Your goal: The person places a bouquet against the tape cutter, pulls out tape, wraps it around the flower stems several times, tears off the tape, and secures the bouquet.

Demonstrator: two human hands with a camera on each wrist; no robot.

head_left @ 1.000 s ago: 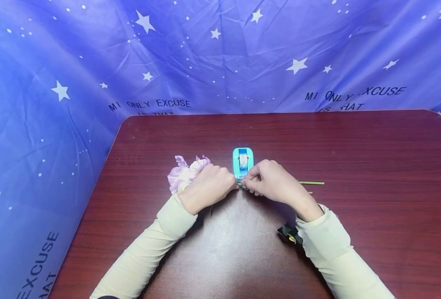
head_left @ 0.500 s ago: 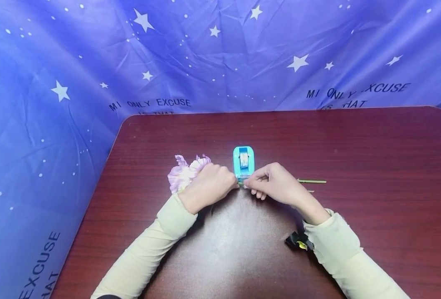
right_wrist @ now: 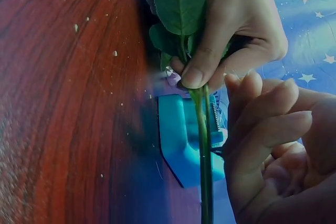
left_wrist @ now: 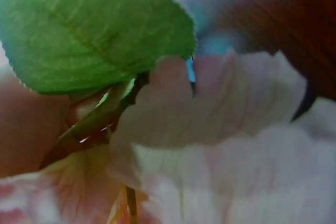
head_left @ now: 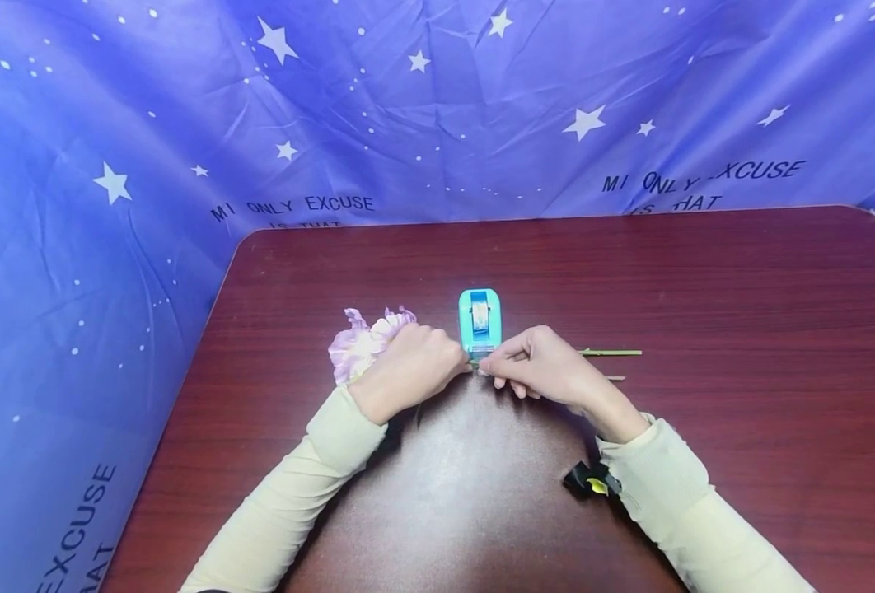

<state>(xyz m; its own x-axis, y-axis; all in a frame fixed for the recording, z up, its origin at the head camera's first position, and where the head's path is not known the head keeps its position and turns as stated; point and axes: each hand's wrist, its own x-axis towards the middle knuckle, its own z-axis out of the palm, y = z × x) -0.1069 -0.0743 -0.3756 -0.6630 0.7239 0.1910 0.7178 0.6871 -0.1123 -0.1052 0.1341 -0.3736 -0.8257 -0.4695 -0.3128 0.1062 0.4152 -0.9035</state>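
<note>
Flower stems (right_wrist: 204, 150) we are pinching in our left hand (head_left: 411, 366), right hand (head_left: 545, 375) alongside, its hold unclear, probably taping, next needing a snug wrap.

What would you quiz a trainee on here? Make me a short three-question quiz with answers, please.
1. Which hand grips the stems under its thumb in the right wrist view?
2. True or false: in the head view, the pale purple petals show to the left of the tape dispenser.
3. Pick the tape dispenser's colour: (a) red, (b) blue-green, (c) black.

Key: 1. The left hand. 2. True. 3. (b).
</note>
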